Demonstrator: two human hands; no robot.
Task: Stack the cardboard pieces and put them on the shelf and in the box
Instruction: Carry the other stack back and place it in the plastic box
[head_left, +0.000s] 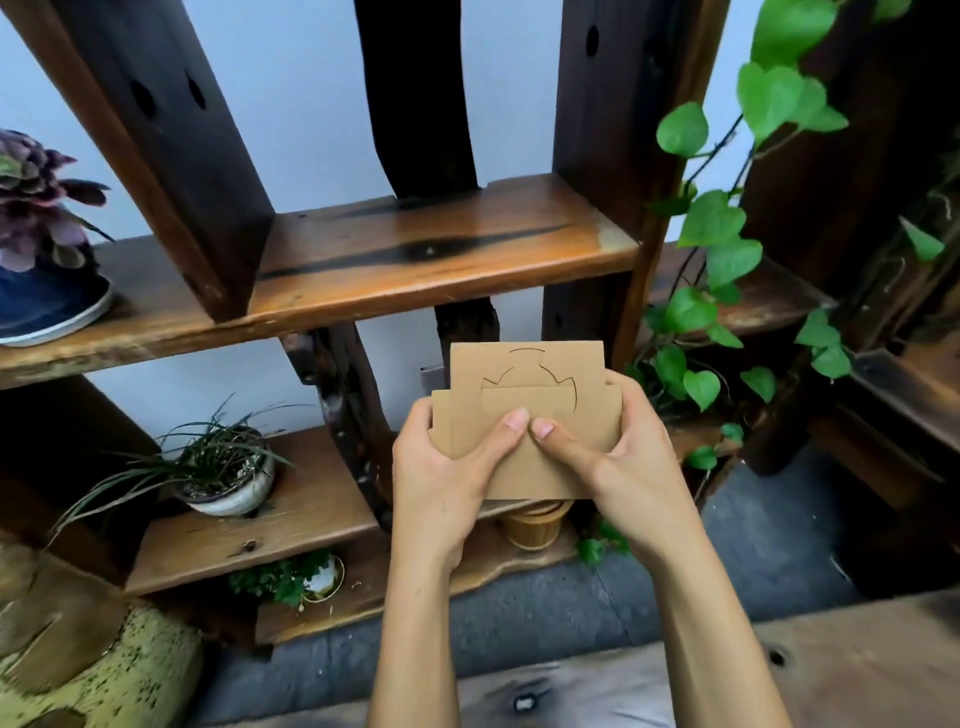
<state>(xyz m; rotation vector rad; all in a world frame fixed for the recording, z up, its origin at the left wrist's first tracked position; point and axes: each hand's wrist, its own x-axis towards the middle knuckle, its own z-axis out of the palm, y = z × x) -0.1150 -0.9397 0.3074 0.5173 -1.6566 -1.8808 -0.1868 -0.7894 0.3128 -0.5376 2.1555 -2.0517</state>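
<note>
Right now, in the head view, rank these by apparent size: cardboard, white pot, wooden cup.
1. cardboard, though it is nearest the camera
2. white pot
3. wooden cup, partly hidden behind the cardboard, so its rank is unsure

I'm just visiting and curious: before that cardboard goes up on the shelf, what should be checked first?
1. Grip: the left hand and the right hand both hold the cardboard pieces, thumbs on the front: ok.
2. Edges lined up: the rear piece sticks up above the front one: not ok.
3. Room on the shelf board straight ahead: bare wood shows: ok.
4. Vine clear of that board: it hangs to the right of the post: ok.
5. Box located: none in view: cannot tell.
</note>
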